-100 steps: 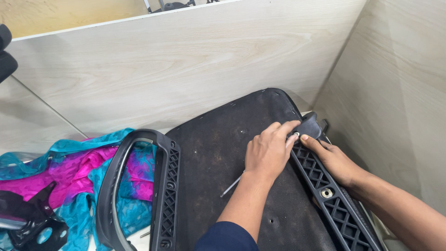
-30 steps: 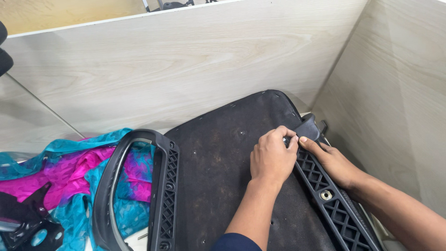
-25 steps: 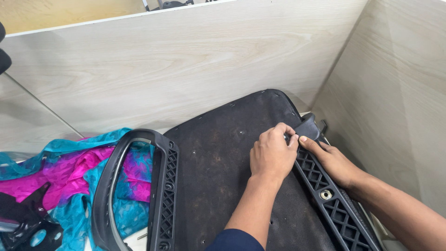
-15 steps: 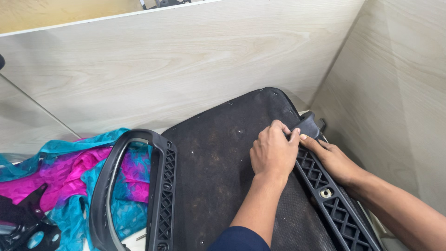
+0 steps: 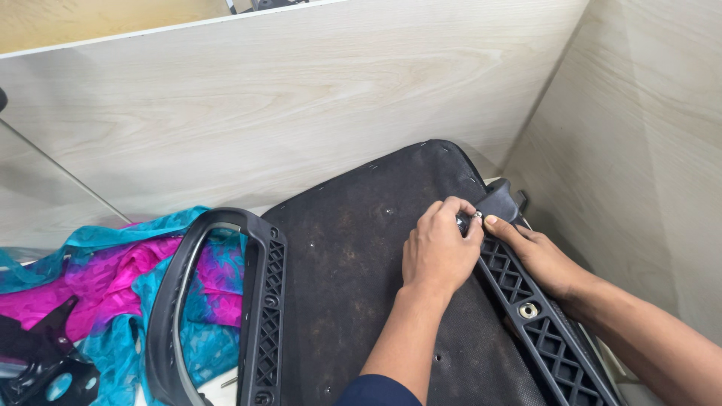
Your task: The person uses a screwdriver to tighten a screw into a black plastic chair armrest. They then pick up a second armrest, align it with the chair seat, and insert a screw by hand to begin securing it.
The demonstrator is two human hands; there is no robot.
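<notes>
A chair seat (image 5: 353, 293) lies underside up on a desk (image 5: 226, 387), its dark, dusty base facing the camera so the fittings along its edges can be reached. The left hand (image 5: 438, 252) rests on the seat's right edge, its fingers (image 5: 451, 214) bunched together on a small metal fastener (image 5: 476, 216) at the upper end of the right armrest bracket (image 5: 541, 323). The right hand (image 5: 538, 252) lies along that bracket, fingers together, with one fingertip pressed near the fastener, seemingly to steady the part while the other hand works on it. Whether a tool is pinched in the left hand cannot be told.

The bracket, a black lattice strip, runs along the seat's right side, its long axis slanting from lower right up toward the far corner of the pale wood-grain walls (image 5: 301, 98); its curved end points up and away from the person. A second armrest (image 5: 218, 301), a black loop with a matching lattice, sits along the seat's left edge, roughly parallel. Pink and teal cloth (image 5: 98, 263) lies bunched beside it, with a black plastic part (image 5: 41, 361) on top.
</notes>
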